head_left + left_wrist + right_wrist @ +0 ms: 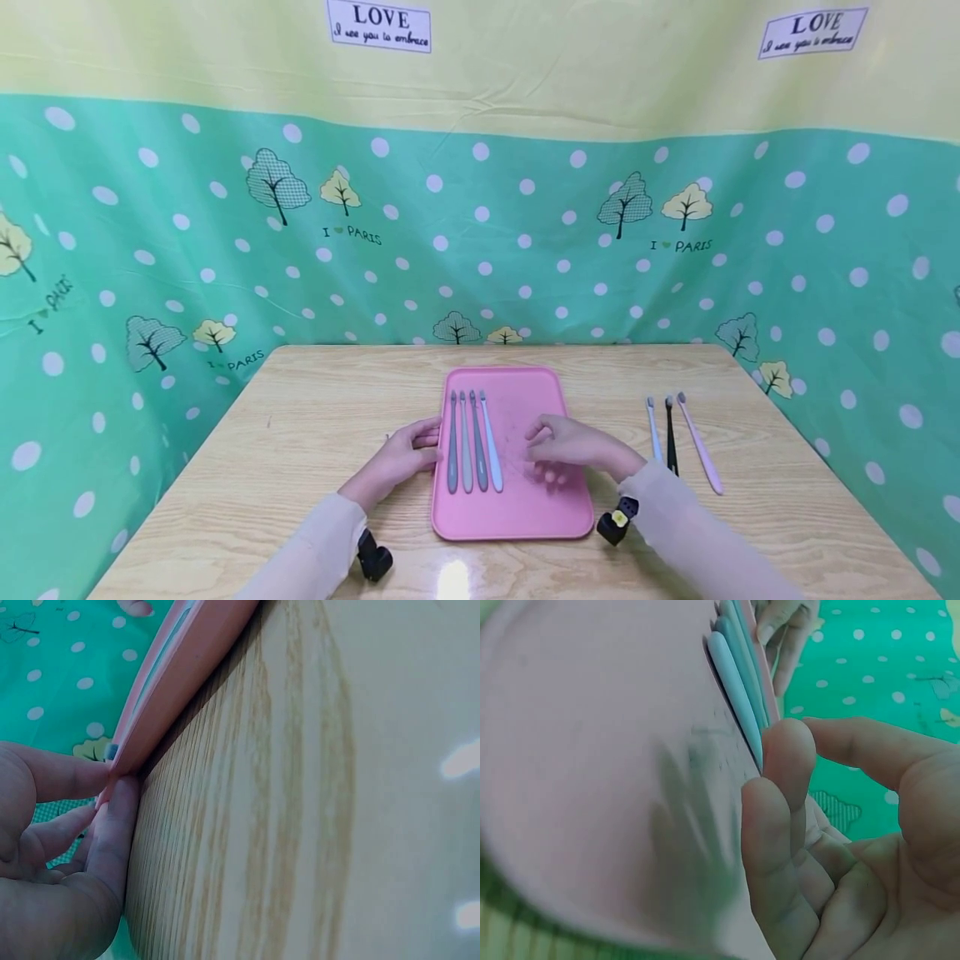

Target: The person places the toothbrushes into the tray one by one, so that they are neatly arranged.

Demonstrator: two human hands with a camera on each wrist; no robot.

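Note:
A pink tray (525, 517) lies on the table with several toothbrushes in a row along its left side, among them a light blue toothbrush (492, 446) and a dark grey toothbrush (453, 442). My left hand (408, 454) pinches the tray's left rim between thumb and fingers; the left wrist view shows the thumb at the rim (124, 761) and a finger against its outer side. Over the right half of the tray hovers my right hand (570, 446), fingers loosely bent, holding nothing, its shadow falling on the tray. In the right wrist view thumb and fingertips come close together.
To the right of the tray lie a light blue toothbrush (654, 429), a black toothbrush (670, 433) and a pink toothbrush (701, 446) on the wooden table (337, 375). The right sleeve (693, 525) passes in front of them. A green dotted curtain (420, 283) hangs behind.

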